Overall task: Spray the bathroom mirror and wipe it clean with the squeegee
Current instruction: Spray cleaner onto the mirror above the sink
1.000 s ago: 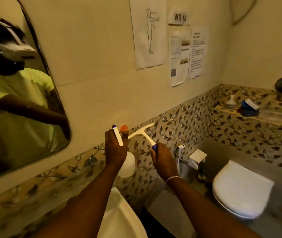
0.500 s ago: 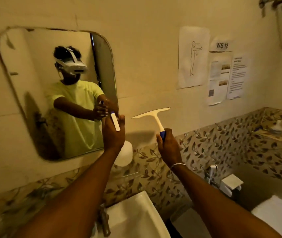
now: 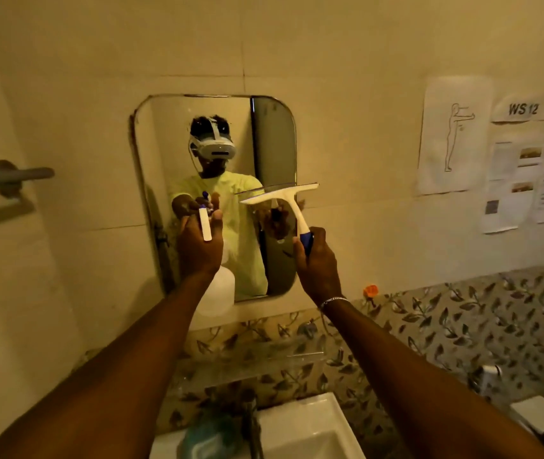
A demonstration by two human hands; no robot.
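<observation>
Now mirror [image 3: 270, 134] centred; squeegee [image 3: 284, 200] raised higher in right hand [image 3: 313, 260].

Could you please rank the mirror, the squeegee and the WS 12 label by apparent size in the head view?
1. mirror
2. squeegee, though it is nearer the camera
3. WS 12 label

Both arms outstretched and raised, left hand [image 3: 200, 246] and right hand [image 3: 315, 260] each fisted, knuckles up.

A small tiled bathroom: wall mirror [image 3: 212, 134] above a white sink [image 3: 300, 429], towel rail [image 3: 9, 175] alongside.
</observation>
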